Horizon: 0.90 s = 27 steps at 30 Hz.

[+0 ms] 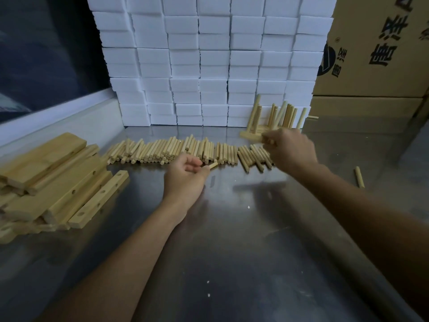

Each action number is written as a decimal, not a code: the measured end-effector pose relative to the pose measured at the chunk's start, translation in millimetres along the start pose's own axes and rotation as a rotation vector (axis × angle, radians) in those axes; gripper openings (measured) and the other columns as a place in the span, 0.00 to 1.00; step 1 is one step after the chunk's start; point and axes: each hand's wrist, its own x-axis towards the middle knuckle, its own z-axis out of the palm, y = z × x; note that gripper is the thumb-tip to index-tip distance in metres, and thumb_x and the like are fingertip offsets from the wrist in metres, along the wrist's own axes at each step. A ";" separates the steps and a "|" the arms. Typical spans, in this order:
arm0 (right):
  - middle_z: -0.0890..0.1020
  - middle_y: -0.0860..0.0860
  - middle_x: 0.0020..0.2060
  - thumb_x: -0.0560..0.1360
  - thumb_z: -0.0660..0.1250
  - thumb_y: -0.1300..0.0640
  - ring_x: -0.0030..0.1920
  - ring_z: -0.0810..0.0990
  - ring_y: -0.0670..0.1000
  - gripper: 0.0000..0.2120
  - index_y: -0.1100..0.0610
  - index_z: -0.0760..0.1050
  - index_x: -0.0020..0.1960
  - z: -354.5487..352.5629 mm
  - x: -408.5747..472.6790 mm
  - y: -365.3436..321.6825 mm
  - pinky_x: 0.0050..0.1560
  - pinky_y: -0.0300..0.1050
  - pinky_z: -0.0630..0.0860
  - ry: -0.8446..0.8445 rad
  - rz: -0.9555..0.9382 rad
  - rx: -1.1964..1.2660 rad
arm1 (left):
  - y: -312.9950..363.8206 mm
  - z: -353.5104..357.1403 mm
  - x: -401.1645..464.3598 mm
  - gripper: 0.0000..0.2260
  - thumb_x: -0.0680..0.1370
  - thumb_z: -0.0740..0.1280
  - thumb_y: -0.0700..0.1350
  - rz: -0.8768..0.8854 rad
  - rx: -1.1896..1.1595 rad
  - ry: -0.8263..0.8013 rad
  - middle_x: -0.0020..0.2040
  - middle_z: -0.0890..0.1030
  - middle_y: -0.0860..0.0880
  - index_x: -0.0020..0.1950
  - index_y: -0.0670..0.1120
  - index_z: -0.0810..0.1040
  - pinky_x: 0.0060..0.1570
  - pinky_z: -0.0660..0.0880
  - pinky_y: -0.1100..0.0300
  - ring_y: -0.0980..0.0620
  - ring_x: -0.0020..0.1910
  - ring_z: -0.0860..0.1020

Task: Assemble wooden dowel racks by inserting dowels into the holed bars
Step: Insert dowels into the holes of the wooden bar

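A long row of loose wooden dowels (167,149) lies across the steel table. My left hand (185,177) is curled around one dowel (213,165), whose tip sticks out to the right, just in front of the row. My right hand (290,147) reaches to the back right and grips the near edge of an assembled rack (253,135), whose dowels (285,115) stand upright against the white blocks. Holed wooden bars (99,198) are piled at the left.
A wall of stacked white foam blocks (209,66) closes the back. Cardboard boxes (376,54) stand at the back right. One stray dowel (359,176) lies on the steel table (232,252) at the right, another small one (313,117) by the boxes.
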 end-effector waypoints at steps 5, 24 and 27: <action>0.82 0.54 0.49 0.79 0.66 0.56 0.49 0.79 0.58 0.10 0.49 0.81 0.58 13.7 47.6 40.3 0.46 0.50 0.77 -0.092 0.044 -0.132 | -4.8 2.0 5.8 0.03 0.75 0.72 0.41 -0.009 0.004 0.015 0.41 0.83 0.46 0.43 0.47 0.80 0.51 0.81 0.45 0.46 0.44 0.83; 0.77 0.59 0.51 0.77 0.62 0.66 0.50 0.78 0.63 0.10 0.60 0.80 0.54 58.8 73.1 61.5 0.46 0.53 0.76 -0.158 0.066 -0.179 | -10.1 3.3 8.0 0.07 0.75 0.71 0.39 -0.009 -0.026 0.071 0.32 0.83 0.48 0.38 0.47 0.79 0.50 0.81 0.42 0.44 0.39 0.83; 0.79 0.61 0.50 0.76 0.62 0.69 0.50 0.78 0.64 0.11 0.61 0.80 0.53 59.3 71.7 61.6 0.47 0.53 0.77 -0.143 0.074 -0.141 | -10.5 3.1 7.7 0.07 0.75 0.71 0.39 -0.009 -0.029 0.075 0.32 0.83 0.48 0.37 0.47 0.79 0.49 0.81 0.43 0.45 0.39 0.83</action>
